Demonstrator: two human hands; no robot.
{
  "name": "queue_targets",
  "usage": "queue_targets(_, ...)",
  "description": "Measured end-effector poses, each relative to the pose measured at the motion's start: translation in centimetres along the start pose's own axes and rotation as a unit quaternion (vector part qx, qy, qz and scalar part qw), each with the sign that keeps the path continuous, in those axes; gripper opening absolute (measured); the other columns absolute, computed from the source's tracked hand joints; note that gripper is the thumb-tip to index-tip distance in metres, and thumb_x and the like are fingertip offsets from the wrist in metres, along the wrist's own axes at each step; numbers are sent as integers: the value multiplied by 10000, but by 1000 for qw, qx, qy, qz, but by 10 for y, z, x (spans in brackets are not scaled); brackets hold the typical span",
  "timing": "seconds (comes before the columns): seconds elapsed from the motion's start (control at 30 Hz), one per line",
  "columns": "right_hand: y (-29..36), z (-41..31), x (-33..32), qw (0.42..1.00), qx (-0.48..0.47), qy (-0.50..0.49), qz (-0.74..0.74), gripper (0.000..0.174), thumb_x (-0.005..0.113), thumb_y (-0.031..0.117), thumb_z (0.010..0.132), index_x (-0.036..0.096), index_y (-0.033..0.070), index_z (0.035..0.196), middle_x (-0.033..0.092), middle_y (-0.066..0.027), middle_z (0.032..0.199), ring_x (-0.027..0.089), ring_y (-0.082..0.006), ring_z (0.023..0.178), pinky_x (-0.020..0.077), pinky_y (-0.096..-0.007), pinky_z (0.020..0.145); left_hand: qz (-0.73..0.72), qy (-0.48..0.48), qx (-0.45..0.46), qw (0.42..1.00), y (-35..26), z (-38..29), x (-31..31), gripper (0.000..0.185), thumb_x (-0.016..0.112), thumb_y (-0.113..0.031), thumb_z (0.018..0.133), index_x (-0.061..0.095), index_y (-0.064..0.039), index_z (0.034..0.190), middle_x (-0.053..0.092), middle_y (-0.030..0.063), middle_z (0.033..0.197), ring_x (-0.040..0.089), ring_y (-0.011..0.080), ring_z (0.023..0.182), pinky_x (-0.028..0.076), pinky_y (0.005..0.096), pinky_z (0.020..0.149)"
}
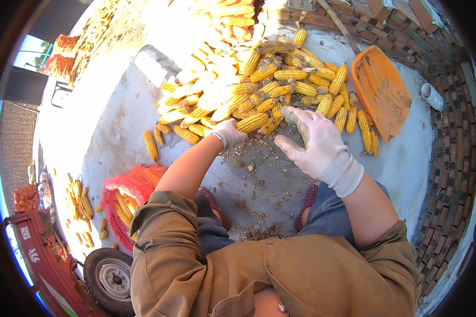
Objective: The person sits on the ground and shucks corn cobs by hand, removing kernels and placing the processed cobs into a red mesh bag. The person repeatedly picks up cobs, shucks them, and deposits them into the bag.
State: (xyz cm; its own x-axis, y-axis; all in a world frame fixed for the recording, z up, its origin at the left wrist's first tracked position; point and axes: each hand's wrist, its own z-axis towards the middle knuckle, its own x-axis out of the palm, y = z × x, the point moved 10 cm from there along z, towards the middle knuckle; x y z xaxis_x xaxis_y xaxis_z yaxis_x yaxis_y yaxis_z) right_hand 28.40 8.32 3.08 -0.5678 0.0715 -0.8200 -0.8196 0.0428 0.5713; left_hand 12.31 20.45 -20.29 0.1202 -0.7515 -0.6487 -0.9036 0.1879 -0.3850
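A heap of yellow corn ears (279,91) lies on the concrete floor before me, its left side washed out by sunlight. At the heap's near edge my left hand (231,132), in a pale glove and with a band at the wrist, grips the end of a corn ear (252,123). Its fingertips are partly hidden. To the right, my right hand (315,143) is held with thumb and fingers spread and nothing between them. Its glove is pale with dirty fingertips, and it appears just in front of the heap. Loose kernels (250,168) and husk bits litter the floor between my feet.
A red mesh sack (133,178) holding corn ears stands by my left arm. An orange shovel (380,93) rests against the brick wall (446,158) near a white cup-like container (432,96). At lower left are a red vehicle (49,257) and its wheel (113,277).
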Motion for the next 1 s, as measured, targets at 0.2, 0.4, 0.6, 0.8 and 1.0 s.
queue_targets(0.2, 51, -19, 55, 931, -230, -57, -277, 608, 589, 265, 851, 419, 121, 1416, 522, -136, 1340, 466, -282, 1283, 279, -444, 1099, -388, 170, 80, 902, -56, -77, 10, 355, 746, -134, 740, 590, -63, 1050, 587, 25, 729, 533, 102, 546, 405, 263, 443)
queue_targets(0.4, 37, 2, 14, 957, -173, 49, -228, 302, 637, 182, 788, 601, 123, 1082, 626, -65, 1073, 609, -251, 1041, 476, -445, 892, -317, -29, 106, 942, -97, -186, -36, 470, 759, -94, 716, 558, -24, 1134, 616, 41, 821, 580, 110, 708, 483, 257, 604)
queue_targets(0.6, 12, -13, 8, 966, 38, 234, 108, 432, 753, 311, 725, 635, 76, 1067, 678, -146, 982, 682, -223, 836, 534, -379, 773, -18, -229, 119, 966, -92, -249, -78, 583, 760, -184, 700, 515, -6, 1199, 668, 158, 895, 672, 260, 796, 533, 332, 722)
queue_targets(0.8, -1, -21, -27, 993, 30, -12, -110, 934, 827, 444, 648, 406, 117, 1415, 497, -170, 1359, 531, -253, 1189, 433, -399, 972, -87, -328, 120, 933, -68, -274, -98, 561, 784, -195, 709, 533, -15, 1178, 674, 156, 1015, 666, 286, 953, 524, 350, 823)
queue_targets(1.0, 44, -29, -6, 993, -90, 26, -77, 815, 791, 388, 703, 424, 196, 1405, 530, -125, 1278, 525, -318, 1191, 450, -423, 972, -136, -235, 175, 946, -99, -262, -81, 574, 804, -126, 735, 524, 21, 1215, 647, 57, 928, 606, 90, 790, 516, 243, 670)
